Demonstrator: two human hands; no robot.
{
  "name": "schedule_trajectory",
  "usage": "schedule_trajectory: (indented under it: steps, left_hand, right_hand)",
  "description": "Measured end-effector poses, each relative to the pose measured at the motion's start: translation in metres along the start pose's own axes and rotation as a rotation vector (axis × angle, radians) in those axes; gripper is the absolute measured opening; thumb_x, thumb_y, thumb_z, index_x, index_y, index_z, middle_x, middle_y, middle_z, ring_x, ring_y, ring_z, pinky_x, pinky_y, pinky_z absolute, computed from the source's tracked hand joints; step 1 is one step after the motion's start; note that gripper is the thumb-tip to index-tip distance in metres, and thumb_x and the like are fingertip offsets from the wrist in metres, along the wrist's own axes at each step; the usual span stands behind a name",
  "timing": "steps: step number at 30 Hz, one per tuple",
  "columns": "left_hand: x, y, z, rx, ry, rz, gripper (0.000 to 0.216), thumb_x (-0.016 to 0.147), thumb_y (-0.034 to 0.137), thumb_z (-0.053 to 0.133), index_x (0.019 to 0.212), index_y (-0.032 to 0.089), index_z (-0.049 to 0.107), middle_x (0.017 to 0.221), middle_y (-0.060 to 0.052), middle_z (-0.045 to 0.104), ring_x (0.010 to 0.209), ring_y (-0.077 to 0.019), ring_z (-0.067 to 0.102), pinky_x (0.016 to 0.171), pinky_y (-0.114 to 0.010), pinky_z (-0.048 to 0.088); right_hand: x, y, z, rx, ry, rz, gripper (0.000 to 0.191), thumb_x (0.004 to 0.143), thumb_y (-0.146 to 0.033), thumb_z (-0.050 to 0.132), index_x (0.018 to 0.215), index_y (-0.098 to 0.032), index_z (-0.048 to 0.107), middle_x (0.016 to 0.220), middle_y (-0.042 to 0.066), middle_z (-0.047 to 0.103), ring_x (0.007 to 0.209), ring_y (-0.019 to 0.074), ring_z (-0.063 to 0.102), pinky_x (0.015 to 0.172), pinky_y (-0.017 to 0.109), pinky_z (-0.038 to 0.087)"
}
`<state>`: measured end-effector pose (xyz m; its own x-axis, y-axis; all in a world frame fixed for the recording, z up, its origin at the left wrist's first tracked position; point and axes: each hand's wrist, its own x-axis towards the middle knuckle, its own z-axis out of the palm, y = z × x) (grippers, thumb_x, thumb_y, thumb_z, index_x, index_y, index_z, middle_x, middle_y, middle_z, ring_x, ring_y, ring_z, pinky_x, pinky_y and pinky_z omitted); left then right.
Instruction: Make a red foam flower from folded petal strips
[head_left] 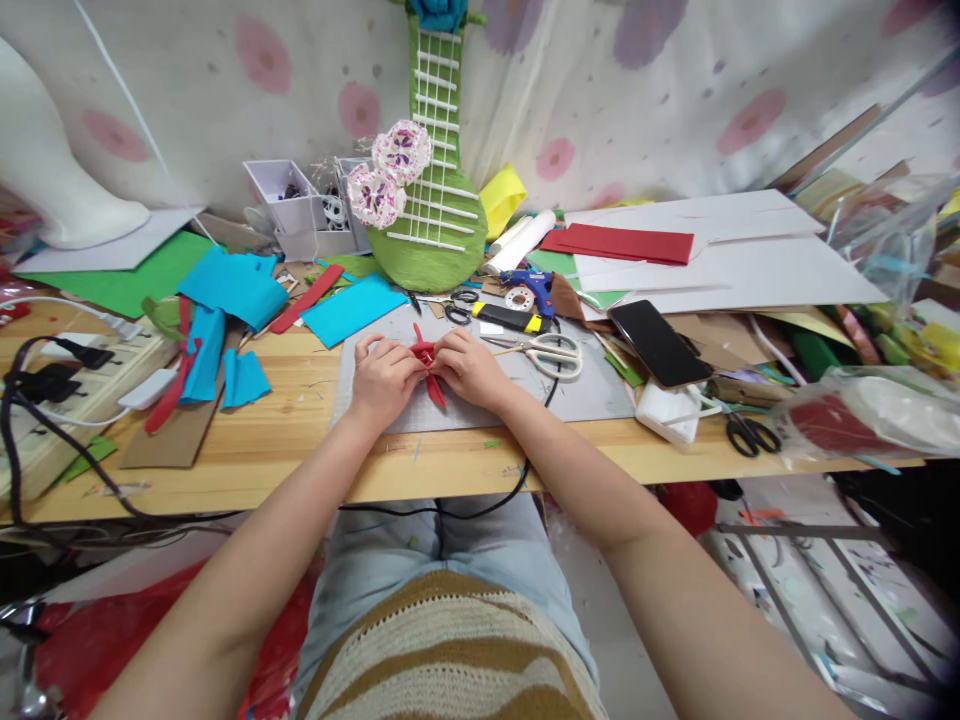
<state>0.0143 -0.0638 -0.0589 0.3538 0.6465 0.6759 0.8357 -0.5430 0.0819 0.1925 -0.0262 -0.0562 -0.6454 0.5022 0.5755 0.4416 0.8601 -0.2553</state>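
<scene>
Both of my hands meet over a grey cutting mat (pixel 352 395), around a small red paper piece (pixel 436 392) with pointed ends. My left hand (pixel 386 375) pinches it from the left side. From the right, the fingers of my right hand (pixel 471 368) close on the same piece. Its middle is partly hidden behind my fingertips, where a thin pale strand shows. White-handled scissors (pixel 553 356) lie on the mat just right of my right hand. Behind the hands are a yellow-and-black utility knife (pixel 511 318) and a blue glue gun (pixel 534 288).
A green paper guitar shape (pixel 431 250) with two flowers stands at the back. Blue crepe paper (pixel 232 288) and a power strip (pixel 97 385) lie left. A phone (pixel 658 342), black scissors (pixel 752 436) and white boards (pixel 772 270) are right. A black cable (pixel 480 512) hangs along the front edge.
</scene>
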Motion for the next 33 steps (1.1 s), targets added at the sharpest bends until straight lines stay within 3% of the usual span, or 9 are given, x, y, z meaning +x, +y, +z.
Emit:
schedule_trajectory:
  steps: [9,18,24,28,33]
  left_hand:
    - [0.000,-0.003,0.001,0.061,0.086,-0.046,0.017,0.079,0.040,0.062,0.086,0.025,0.068,0.083,-0.003,0.068,0.086,-0.0205,0.053,0.091,-0.042,0.031]
    - [0.001,-0.002,0.003,0.110,0.066,-0.017,0.010,0.081,0.031,0.060,0.079,0.025,0.068,0.085,-0.004,0.064,0.089,-0.0219,0.048,0.085,-0.040,0.032]
    - [0.000,-0.006,0.001,0.137,0.081,-0.073,0.013,0.083,0.032,0.057,0.076,0.025,0.066,0.086,-0.005,0.063,0.089,-0.0220,0.049,0.085,-0.042,0.033]
    - [-0.001,-0.013,-0.003,0.132,0.089,-0.171,0.011,0.082,0.025,0.055,0.086,0.026,0.066,0.091,-0.006,0.062,0.092,-0.0244,0.049,0.087,-0.044,0.032]
    - [-0.003,-0.017,-0.007,0.070,0.118,-0.364,0.030,0.075,0.013,0.050,0.103,0.023,0.059,0.100,-0.009,0.059,0.100,-0.0284,0.047,0.092,-0.047,0.029]
  right_hand:
    - [0.001,0.004,-0.004,0.022,-0.004,0.048,0.007,0.087,-0.019,0.050,0.085,-0.019,0.056,0.096,0.008,0.056,0.092,0.0193,0.047,0.082,0.035,0.043]
    - [0.003,0.000,-0.008,0.024,-0.068,0.051,0.008,0.087,-0.020,0.046,0.093,-0.018,0.052,0.099,0.010,0.053,0.095,0.0198,0.047,0.085,0.035,0.043]
    - [0.000,0.005,-0.027,0.013,-0.148,0.149,0.007,0.087,-0.022,0.048,0.090,-0.018,0.053,0.095,0.008,0.054,0.087,0.0180,0.050,0.078,0.031,0.042]
    - [-0.004,0.013,-0.041,-0.009,-0.145,0.242,0.007,0.085,-0.022,0.050,0.080,-0.018,0.054,0.084,0.004,0.056,0.076,0.0153,0.050,0.070,0.027,0.039]
    - [-0.006,0.015,-0.049,-0.005,-0.126,0.308,0.010,0.083,-0.024,0.053,0.075,-0.018,0.055,0.078,0.003,0.056,0.070,0.0133,0.050,0.066,0.025,0.036]
